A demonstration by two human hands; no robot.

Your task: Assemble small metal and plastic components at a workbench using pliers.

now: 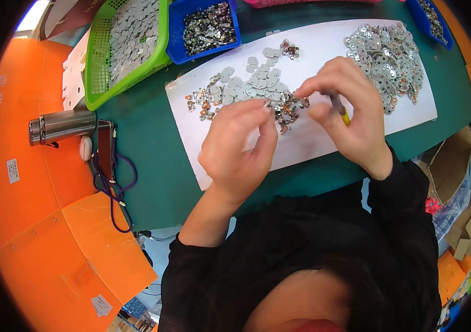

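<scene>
Over a white sheet (324,50) my left hand (241,144) is closed in a pinch, with a small shiny metal piece (267,103) at its fingertips. Opposite it, my right hand (351,105) is curled round a tool with a dark and yellow handle (345,115); the tool's working end is hidden. The right index finger and thumb are apart, close to a pile of small silver and copper-coloured metal parts (286,119). Flat grey plates (266,80) lie behind that pile. More small metal parts (209,102) are strewn to the left.
At the far right of the sheet is a heap of plates with shiny fittings (387,61). A green basket of grey plates (88,83) and a blue bin of small parts (176,33) stand at the back left. A steel flask (64,126) and a phone on a purple cord (105,149) lie left.
</scene>
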